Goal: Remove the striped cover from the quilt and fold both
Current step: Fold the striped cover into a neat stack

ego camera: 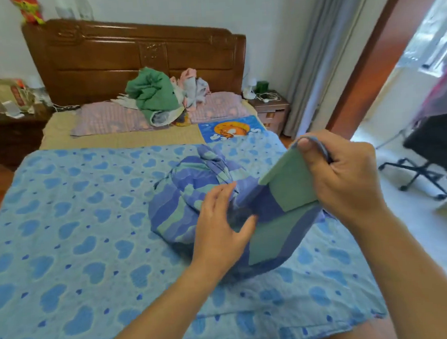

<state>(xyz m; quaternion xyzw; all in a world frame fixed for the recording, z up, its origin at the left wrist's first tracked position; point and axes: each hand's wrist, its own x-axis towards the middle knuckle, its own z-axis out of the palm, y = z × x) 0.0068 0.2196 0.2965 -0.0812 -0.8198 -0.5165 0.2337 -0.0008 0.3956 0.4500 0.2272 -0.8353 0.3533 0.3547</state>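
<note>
Gripping a raised edge of the striped cover (289, 189), the right hand (345, 172) has its fingers curled round the cloth and the thumb pressed on top of the fold, holding that edge up at the right of the scene. Cover is purple-blue with green stripes; the rest of it sits bunched in a rounded heap at mid-bed, resting on the quilt (71, 231). Left hand (221, 229) lies against the near side of the heap, fingers straight and slightly spread, thumb out toward the lifted panel; it touches the cloth and does not clasp it. Quilt is light blue with darker blue heart shapes, spread flat over the near part of the bed, its near edge running below the forearms. Far end of bed: two pink pillows (114, 118), a pile of green and pale clothes (157, 94) between them, a small blue cartoon-print cloth (230, 131) at far right. Carved wooden headboard (134, 57) behind. Nightstand (271, 111) at the far right beside a grey curtain (323, 58). Black wheeled chair (430, 148) stands on the floor at far right, well apart from the bed.
</note>
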